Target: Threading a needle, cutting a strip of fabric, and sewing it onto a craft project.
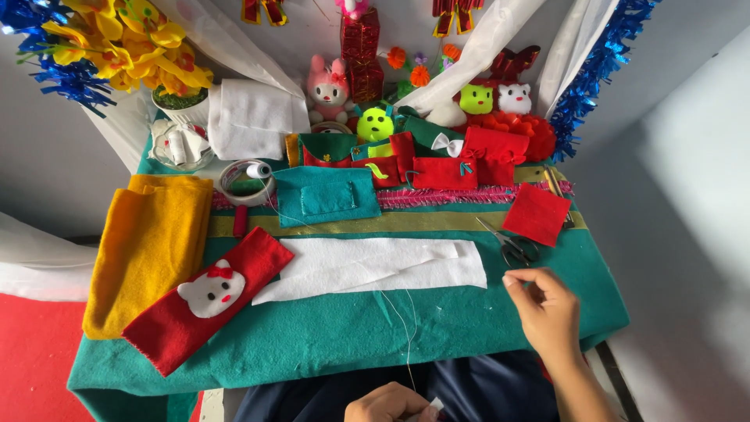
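Running taut, white thread (408, 332) joins right hand (547, 309), left hand (388, 405).

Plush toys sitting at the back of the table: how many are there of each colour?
Pink: 1, the pink bunny
Bright green: 2, the left green toy and the right green toy
White: 1, the white toy
Total: 4
The pink bit cut off at the top edge is not counted.

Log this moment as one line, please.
left hand: low at lap, pinching small white piece | right hand: raised, drawing white thread taut | scissors: idle beside white felt strip
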